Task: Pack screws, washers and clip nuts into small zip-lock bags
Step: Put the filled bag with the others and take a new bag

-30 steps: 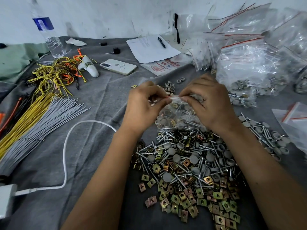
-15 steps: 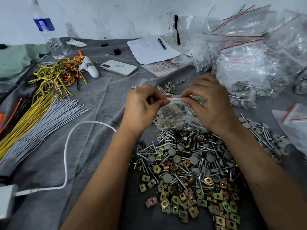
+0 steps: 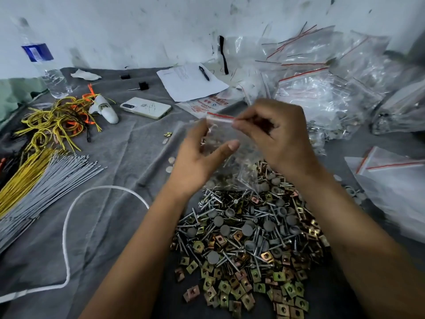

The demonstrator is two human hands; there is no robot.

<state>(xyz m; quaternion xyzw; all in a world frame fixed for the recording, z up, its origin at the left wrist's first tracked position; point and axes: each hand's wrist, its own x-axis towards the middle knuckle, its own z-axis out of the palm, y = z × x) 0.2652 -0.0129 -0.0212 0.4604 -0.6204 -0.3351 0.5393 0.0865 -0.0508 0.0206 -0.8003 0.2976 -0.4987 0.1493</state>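
Bag (image 3: 226, 143), small clear zip-lock with a red strip, was up in the air above the far edge of the hardware pile (image 3: 248, 245), already holding parts in its lower half; contents blurred, looked like grey caps and metal bits. Right hand (image 3: 279, 137) pinched the zip strip at the top right corner, fingers curled on it. Left hand (image 3: 202, 157) sat just beside the bag's left side, fingers loosely spread and thumb out, gripping nothing I could make out; whether it touched the film, couldn't tell. Pile of screws, grey washers and clip nuts lay on the grey cloth (image 3: 110, 180) over the desk, directly under both forearms. Finished bags (image 3: 322, 88) were heaped at far right against the wall, with flat ones (image 3: 391, 176) nearer on the right. My read: fill step done for this bag, closure step either wrapping up or just finished, and strip looked flat but too blurred to confirm a full seal. Next move probably needs a check along the strip, then dropping the bag onto the right-hand heap and taking a fresh one. Risk: single-corner hold with loaded bag, an unsealed stretch would spill into the pile.
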